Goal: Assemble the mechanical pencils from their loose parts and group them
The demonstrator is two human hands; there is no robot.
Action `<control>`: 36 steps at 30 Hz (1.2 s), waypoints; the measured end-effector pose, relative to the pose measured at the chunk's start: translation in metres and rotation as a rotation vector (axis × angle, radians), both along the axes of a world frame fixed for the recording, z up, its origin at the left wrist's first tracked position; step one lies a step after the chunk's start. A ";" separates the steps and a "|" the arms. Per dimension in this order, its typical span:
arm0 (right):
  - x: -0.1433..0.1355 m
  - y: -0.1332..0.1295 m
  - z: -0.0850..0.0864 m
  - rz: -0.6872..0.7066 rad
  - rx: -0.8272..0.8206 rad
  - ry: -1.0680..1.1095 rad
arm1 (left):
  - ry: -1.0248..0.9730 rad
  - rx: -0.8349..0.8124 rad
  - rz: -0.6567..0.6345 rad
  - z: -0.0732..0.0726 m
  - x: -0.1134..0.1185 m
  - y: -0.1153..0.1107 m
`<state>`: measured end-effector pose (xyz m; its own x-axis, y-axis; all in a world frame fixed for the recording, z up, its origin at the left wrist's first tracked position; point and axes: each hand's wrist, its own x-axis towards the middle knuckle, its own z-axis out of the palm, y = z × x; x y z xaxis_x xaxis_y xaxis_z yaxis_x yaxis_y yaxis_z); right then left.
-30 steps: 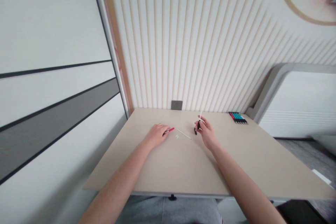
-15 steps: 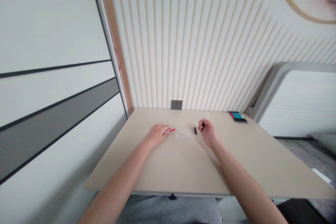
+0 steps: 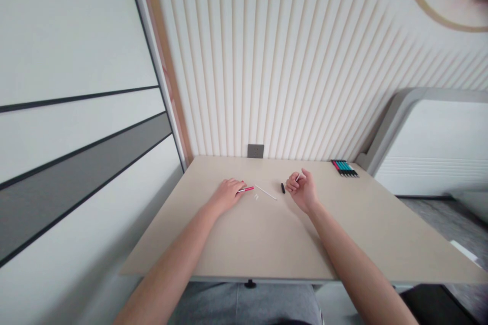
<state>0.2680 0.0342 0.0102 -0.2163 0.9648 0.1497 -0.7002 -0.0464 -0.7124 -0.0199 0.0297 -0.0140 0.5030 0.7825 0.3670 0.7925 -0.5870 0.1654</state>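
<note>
My left hand (image 3: 227, 193) rests palm-down on the left part of the table (image 3: 263, 244), its fingers closed around a pink pen (image 3: 248, 189) with a silver end. Raised a little above the tabletop, my right hand (image 3: 303, 193) has its fingers curled in around a thin white rod (image 3: 298, 177). Only a short piece of that rod shows; the fingers hide the rest. Between my hands lie a long thin white stick (image 3: 266, 192), a few tiny clear pieces (image 3: 256, 197) and a short black pen cap or barrel (image 3: 282, 188).
At the back right of the table lies a row of several teal, pink and black pens (image 3: 345, 168). A grey wall socket (image 3: 255, 151) sits just above the back edge. A white cabinet (image 3: 76, 213) stands along the left side, and a bed's headboard (image 3: 430, 137) at the right.
My right hand has turned; the white rod that stuck up from it now shows only briefly between the fingers, and the black piece there is hidden. My left hand has stayed put.
</note>
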 end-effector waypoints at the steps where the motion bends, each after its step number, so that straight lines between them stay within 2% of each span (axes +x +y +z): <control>1: 0.000 -0.001 0.001 0.002 0.005 0.011 | 0.000 -0.001 -0.001 0.000 0.000 0.000; 7: 0.000 -0.003 0.004 0.021 0.026 0.032 | -0.007 -0.007 -0.007 0.000 0.000 0.000; 20: -0.002 -0.005 0.006 -0.076 0.037 -0.045 | -0.007 -0.009 -0.012 0.001 0.000 -0.001; 31: 0.001 -0.003 0.005 -0.107 0.044 -0.017 | 0.012 0.001 -0.009 0.000 0.000 0.000; 33: 0.006 -0.001 0.007 -0.160 0.046 -0.001 | 0.017 0.004 -0.009 0.000 0.000 0.000; 36: 0.020 0.004 0.010 -0.348 0.059 0.035 | 0.026 0.007 -0.016 0.000 0.000 0.000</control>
<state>0.2880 0.0378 0.0204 0.1303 0.9691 0.2092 -0.6908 0.2401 -0.6820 -0.0203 0.0297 -0.0137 0.5246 0.7722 0.3586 0.7873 -0.6003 0.1407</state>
